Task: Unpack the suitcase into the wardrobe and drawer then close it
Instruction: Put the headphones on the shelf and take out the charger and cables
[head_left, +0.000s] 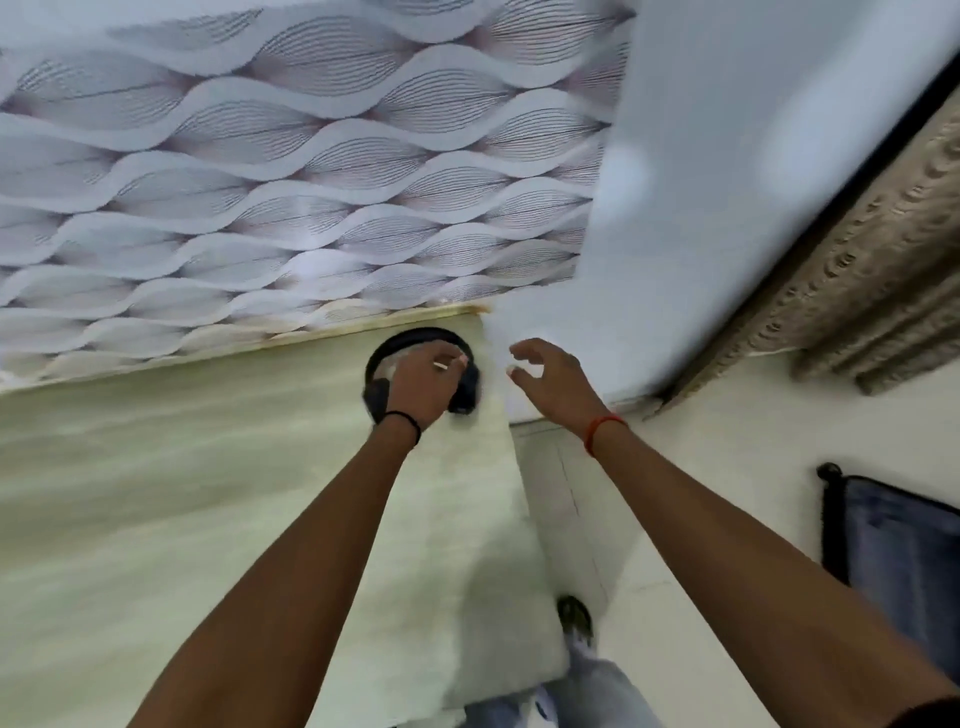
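Observation:
My left hand (426, 382) grips a pair of black headphones (410, 340) over the far right corner of a pale green surface (208, 493). Its fingers curl round the band and one ear cup. My right hand (550, 379) hovers just to the right, fingers spread and loosely bent, holding nothing. A dark blue suitcase (893, 551) lies on the floor at the right edge, only partly in view. The frame is blurred by motion.
A wall with wavy-patterned paper (260, 182) rises behind the green surface. A plain white panel (727, 182) stands to the right, with a patterned curtain (872, 270) beyond it. Pale floor tiles (675, 519) run between the surface and the suitcase. My foot (574, 618) shows below.

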